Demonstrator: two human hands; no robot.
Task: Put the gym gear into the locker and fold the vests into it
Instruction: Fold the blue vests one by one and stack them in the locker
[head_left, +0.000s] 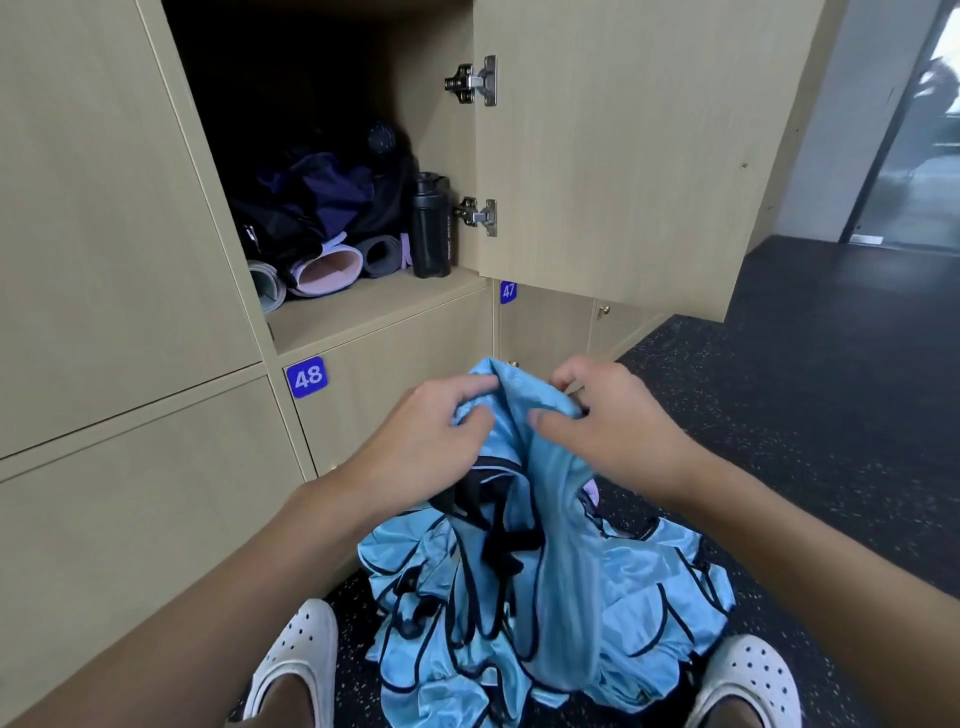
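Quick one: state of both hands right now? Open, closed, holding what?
Left hand: closed, gripping the top of a blue vest.
Right hand: closed, pinching the same vest's top edge.

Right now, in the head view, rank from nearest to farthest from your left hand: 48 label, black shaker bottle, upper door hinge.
1. 48 label, on the lower door, up-left of the left hand.
2. Black shaker bottle, standing at the open locker's right side.
3. Upper door hinge, highest, on the open door.
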